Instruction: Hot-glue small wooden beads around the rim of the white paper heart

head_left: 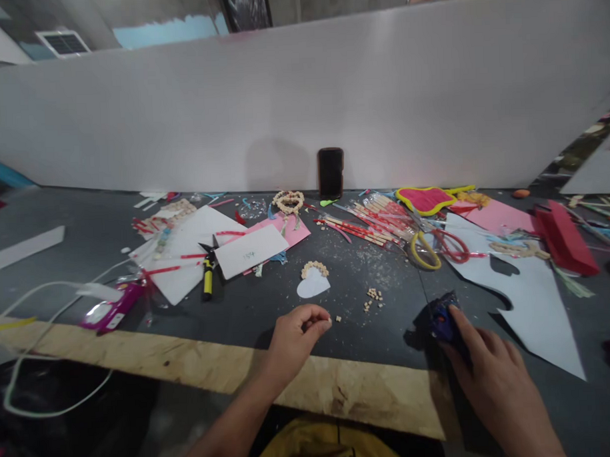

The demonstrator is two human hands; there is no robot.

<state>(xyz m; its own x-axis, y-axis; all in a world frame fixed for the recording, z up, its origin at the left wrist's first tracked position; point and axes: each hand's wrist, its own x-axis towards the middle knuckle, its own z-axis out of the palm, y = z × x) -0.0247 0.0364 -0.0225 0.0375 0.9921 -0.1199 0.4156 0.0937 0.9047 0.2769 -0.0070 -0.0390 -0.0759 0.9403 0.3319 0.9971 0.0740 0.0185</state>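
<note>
Beads (pixel 372 297) are lying loose toward the bench's (pixel 233 316) front edge, right of the paper heart (pixel 314 286) whose back rim is carrying a beaded arc (pixel 315 268). Your left hand (pixel 296 330) is pinching narrowly on what looks like a small pale bead (pixel 329 320), while your right hand (pixel 495 368) is gripping a dark blue tool (pixel 442 320), too covered to identify. If your pinch is slackening, that bead could be dropping; a sweeping wrist could be scattering the pile.

Bead arc (pixel 315 268) behind heart (pixel 313 285), loose beads (pixel 373 297) right, pliers (pixel 208 272) left, phone (pixel 331 172) behind
</note>
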